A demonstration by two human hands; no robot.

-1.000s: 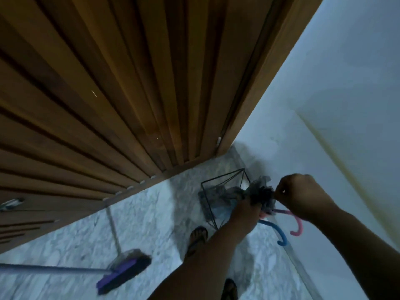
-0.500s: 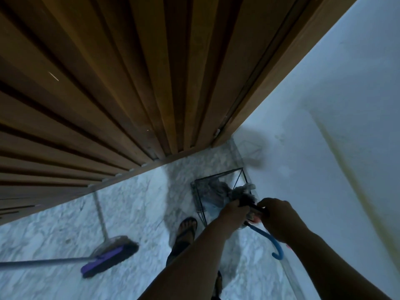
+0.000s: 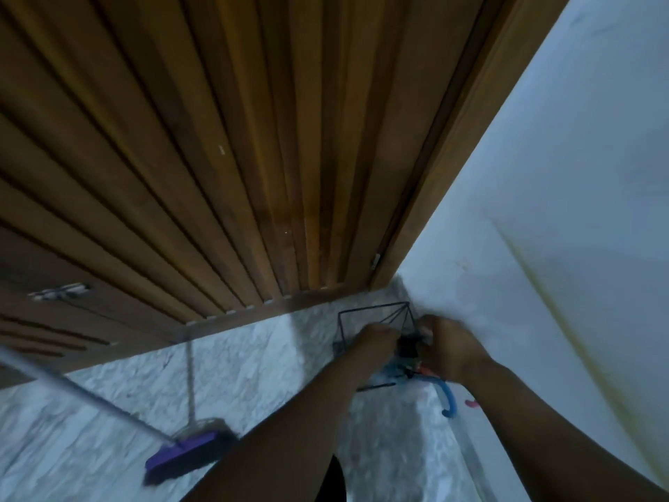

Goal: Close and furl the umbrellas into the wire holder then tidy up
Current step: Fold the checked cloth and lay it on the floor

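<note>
Both hands have dropped lower since a moment ago, left hand (image 3: 374, 340) and right hand (image 3: 447, 347) clamped on the furled umbrellas (image 3: 407, 351) now seated in the wire holder (image 3: 376, 313) at far-right corner, so tidying seems next.

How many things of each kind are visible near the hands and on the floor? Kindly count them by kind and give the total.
Curved umbrella handles: 2 (blue handle, pink handle)
Wire holder: 1
Broom: 1
Hands: 2 (left hand, right hand), both at the dark umbrella bundle
Total: 6
</note>
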